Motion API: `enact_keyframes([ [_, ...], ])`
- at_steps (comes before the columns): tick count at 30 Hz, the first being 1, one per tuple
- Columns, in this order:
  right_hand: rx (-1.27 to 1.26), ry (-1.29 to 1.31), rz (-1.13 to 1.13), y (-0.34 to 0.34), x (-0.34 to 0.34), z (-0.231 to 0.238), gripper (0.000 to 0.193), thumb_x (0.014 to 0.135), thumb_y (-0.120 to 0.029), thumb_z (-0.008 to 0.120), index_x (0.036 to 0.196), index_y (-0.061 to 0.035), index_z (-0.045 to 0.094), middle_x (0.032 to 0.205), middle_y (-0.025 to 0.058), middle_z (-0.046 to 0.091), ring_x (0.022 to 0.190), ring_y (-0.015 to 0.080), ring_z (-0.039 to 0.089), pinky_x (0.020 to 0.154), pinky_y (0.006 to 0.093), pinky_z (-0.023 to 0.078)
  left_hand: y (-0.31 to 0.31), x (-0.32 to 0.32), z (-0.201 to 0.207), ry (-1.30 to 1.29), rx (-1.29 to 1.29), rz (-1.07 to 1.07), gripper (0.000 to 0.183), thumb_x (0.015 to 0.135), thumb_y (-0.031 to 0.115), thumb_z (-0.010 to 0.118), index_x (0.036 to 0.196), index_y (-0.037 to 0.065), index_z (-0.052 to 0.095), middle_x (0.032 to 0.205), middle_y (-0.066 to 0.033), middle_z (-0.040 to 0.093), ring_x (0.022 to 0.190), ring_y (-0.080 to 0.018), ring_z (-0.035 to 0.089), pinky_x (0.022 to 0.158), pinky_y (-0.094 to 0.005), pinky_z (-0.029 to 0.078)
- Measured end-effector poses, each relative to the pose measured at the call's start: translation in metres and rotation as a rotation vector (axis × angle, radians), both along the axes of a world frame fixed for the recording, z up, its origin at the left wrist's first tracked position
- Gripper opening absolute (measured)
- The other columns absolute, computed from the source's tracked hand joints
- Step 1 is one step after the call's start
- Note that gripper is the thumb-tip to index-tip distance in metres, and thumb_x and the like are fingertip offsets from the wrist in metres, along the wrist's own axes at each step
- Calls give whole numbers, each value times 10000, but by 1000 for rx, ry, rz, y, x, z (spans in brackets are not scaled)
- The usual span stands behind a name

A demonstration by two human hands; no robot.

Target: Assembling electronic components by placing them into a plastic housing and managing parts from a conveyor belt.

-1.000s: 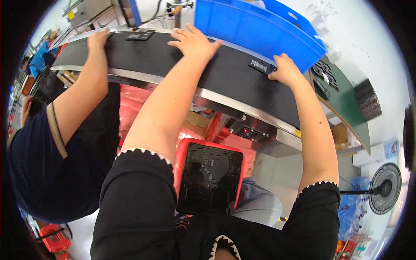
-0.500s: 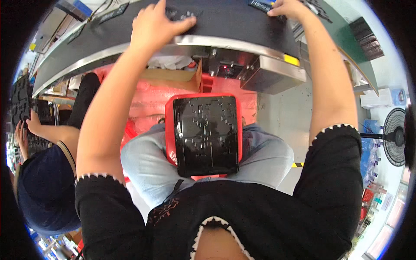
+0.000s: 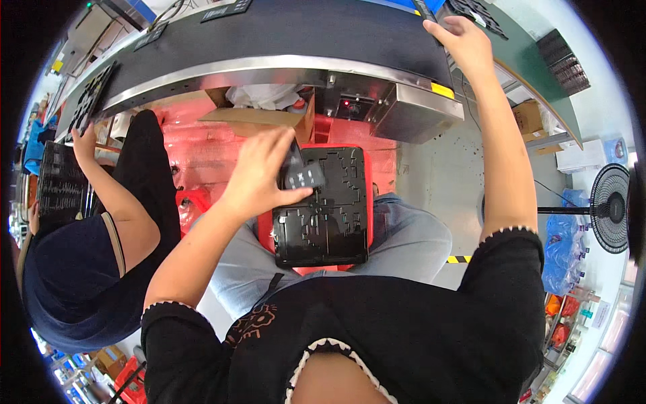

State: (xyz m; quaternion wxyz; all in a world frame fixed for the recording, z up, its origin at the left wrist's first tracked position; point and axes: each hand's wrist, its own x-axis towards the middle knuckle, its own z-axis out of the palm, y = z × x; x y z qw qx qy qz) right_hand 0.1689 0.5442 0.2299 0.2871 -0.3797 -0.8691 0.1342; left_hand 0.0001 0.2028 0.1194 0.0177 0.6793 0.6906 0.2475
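My left hand is closed on a black flat piece with pale printed marks, its edges smeared by motion. It is above a glossy black moulded tray with stepped recesses, which lies on a red stool between my knees. At the right end of the black belt, my right hand pinches a narrow dark strip-like piece with pale print between thumb and fingers. The strip's far end is cut off by the upper picture edge.
The dark belt with its metal edge runs across the front, bearing flat dark pieces at far left. Below are a metal box and an open carton. A co-worker at left holds a dark tray. A fan stands right.
My left hand has come back from the belt to above the tray, carrying the black piece. My right hand has shifted slightly right and down. The co-worker has raised a dark tray towards the belt.
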Motion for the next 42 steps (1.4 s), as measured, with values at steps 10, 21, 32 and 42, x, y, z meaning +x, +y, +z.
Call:
enact_keyframes([
  [10, -480, -64, 35, -218, 29, -172, 466, 707, -345, 757, 955, 20, 608, 817, 142, 626, 729, 276, 598, 718, 367, 484, -14, -18, -110, 29, -344, -91, 859, 669, 361, 743, 1347, -2, 358, 1438, -183, 304, 1345, -331, 274, 1094, -494, 228],
  [21, -560, 80, 263, -230, 46, -174, 319, 839, -188, 620, 1097, -3, 586, 921, 154, 639, 853, 303, 622, 770, 388, 483, -41, 5, -130, 72, -378, -39, 711, 828, 302, 603, 1392, 1, 294, 1503, -188, 150, 1406, -312, 121, 1108, -522, 158],
  [32, 25, 301, 305, -49, -64, 16, 301, 812, -229, 652, 1016, -7, 641, 999, 149, 650, 883, 265, 628, 807, 372, 482, -37, 23, -137, 178, -219, -35, 543, 902, 273, 492, 1344, -16, 365, 1470, -190, 238, 1378, -298, 223, 1112, -505, 149],
  [42, 90, -767, 282, 65, -137, 3, 796, 726, -211, 699, 1402, -35, 317, 1380, 216, 410, 1283, 311, 399, 1078, 351, 296, 8, -13, 3, -179, 250, 101, 380, 781, 70, 633, 1148, 16, 546, 1254, -175, 491, 1164, -355, 464, 974, -436, 372],
])
